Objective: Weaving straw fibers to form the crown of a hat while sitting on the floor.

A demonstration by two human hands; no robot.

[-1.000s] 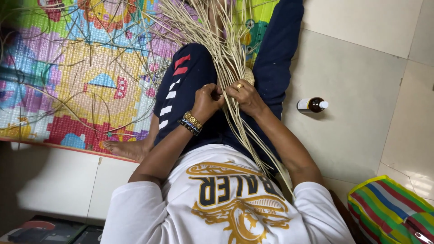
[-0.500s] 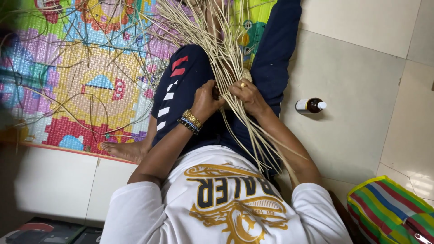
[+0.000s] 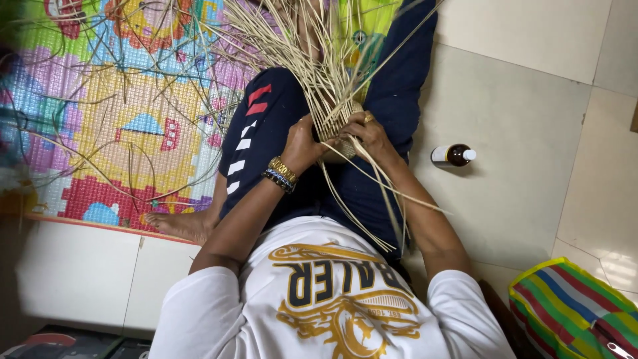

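Head cam looking straight down: nearest is the person's white printed shirt (image 3: 332, 299), then both forearms reaching out over the lap. The left hand (image 3: 302, 143), with a beaded and gold bracelet (image 3: 281, 174) at the wrist, has its fingers curled tight around a bundle of pale reed strands (image 3: 325, 73). The right hand (image 3: 369, 133) closes on the same bundle from the other side, ring showing, fingers wrapped round the strands where they bunch. Pinching at that one spot probably keeps the strands from slipping, since above it they fan out loose and a few long ends trail back over the dark trousers (image 3: 266, 133). Resting it all on the lap looks like a way to brace it. Further out, a small brown bottle (image 3: 452, 155) lies on its side on the tile floor (image 3: 518, 100), stray strands litter the colourful play mat (image 3: 113, 133), and a striped bag (image 3: 571, 312) sits off right.
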